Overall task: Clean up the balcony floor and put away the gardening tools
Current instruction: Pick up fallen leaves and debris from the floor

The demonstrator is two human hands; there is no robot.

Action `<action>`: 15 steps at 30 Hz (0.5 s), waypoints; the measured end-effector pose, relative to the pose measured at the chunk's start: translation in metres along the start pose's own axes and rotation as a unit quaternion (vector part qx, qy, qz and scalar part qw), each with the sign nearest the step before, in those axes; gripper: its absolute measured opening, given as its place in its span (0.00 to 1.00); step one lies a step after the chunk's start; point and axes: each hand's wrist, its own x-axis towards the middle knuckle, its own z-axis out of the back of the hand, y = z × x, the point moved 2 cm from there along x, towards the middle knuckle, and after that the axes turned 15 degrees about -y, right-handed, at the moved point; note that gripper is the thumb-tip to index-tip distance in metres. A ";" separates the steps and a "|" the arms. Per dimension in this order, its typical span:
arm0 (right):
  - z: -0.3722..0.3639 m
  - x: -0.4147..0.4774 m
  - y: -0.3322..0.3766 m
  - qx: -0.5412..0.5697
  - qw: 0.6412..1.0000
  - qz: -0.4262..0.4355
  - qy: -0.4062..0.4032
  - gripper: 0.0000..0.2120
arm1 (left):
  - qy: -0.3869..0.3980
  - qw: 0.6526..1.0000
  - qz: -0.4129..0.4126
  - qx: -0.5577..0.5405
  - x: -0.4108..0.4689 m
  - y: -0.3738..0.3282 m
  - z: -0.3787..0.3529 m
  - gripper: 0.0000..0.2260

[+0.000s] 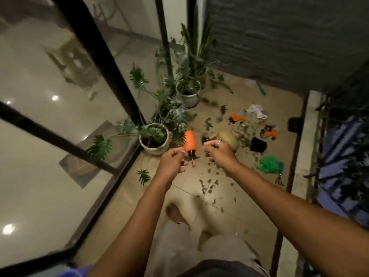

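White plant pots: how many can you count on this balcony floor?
2. The near white pot stands by the glass door, beside the orange sprayer; the far white pot stands farther back, near the black post. Leaves may hide more.

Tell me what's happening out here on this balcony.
A person stands on the balcony floor with both arms stretched forward. The left hand and right hand are curled, with nothing visible in either grip. Nothing is tidied yet: leaf clippings litter the tiles, an orange spray bottle lies on its side by a white plant pot, and orange gloves and a green-handled tool lie further off.
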 end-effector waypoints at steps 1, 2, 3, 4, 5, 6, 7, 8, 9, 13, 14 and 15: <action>0.011 0.008 -0.004 0.008 1.000 -0.009 -0.013 0.03 | 0.019 1.000 -0.004 0.008 0.000 -0.006 -0.017 0.04; 0.020 0.015 -0.007 0.012 1.000 -0.016 -0.023 0.03 | 0.036 0.999 -0.004 0.016 0.002 -0.011 -0.032 0.05; 0.027 0.023 -0.010 0.014 0.999 -0.021 -0.032 0.03 | 0.049 0.998 -0.003 0.027 0.004 -0.015 -0.046 0.05; 0.034 0.029 -0.012 0.014 0.999 -0.026 -0.038 0.03 | 0.058 0.997 -0.003 0.041 0.008 -0.018 -0.059 0.06; 0.038 0.036 -0.014 0.012 0.999 -0.032 -0.043 0.04 | 0.064 0.996 -0.005 0.055 0.011 -0.021 -0.068 0.07; 0.045 0.044 -0.014 0.013 0.998 -0.040 -0.050 0.04 | 0.071 0.995 -0.007 0.069 0.017 -0.025 -0.080 0.07; 0.050 0.052 -0.014 0.016 0.997 -0.048 -0.057 0.04 | 0.077 0.994 -0.007 0.079 0.025 -0.027 -0.091 0.07; 0.057 0.063 -0.013 0.019 0.996 -0.055 -0.066 0.05 | 0.083 0.993 -0.006 0.087 0.033 -0.031 -0.104 0.07; 0.065 0.074 -0.012 0.023 0.995 -0.060 -0.075 0.05 | 0.090 0.992 -0.003 0.094 0.042 -0.034 -0.118 0.06; 0.098 0.118 -0.006 0.023 0.988 -0.085 -0.129 0.04 | 0.130 0.985 0.013 0.115 0.075 -0.052 -0.174 0.06; 0.109 0.130 -0.004 0.027 0.985 -0.088 -0.144 0.03 | 0.144 0.982 0.011 0.124 0.082 -0.058 -0.191 0.06; 0.119 0.140 -0.004 0.031 0.983 -0.088 -0.156 0.03 | 0.159 0.978 0.007 0.132 0.087 -0.062 -0.206 0.06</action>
